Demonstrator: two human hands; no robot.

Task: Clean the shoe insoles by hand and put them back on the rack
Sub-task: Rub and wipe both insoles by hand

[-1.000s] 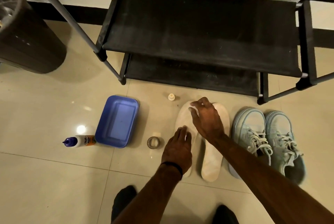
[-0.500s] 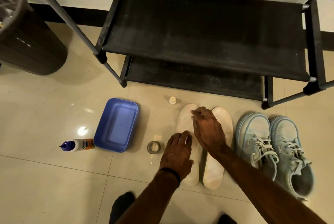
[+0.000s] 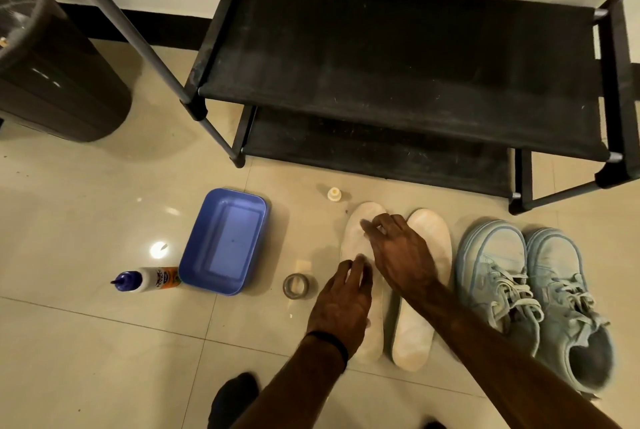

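Head view: left hand and right hand rest flat, fingers extended, on the left insole beside its mate.

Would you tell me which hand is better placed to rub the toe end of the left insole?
Right hand: its fingers already lie over the left insole's toe end; the left hand rests lower, mid-insole.

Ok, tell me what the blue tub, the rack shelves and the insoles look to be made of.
Blue tub: probably plastic, smooth with a soft sheen and moulded rounded corners.
Rack shelves: seemingly black fabric stretched between dark tubes, matte and dusty.
Insoles: likely foam or fabric-faced foam, off-white, matte and blotchy; the exact material is unclear.
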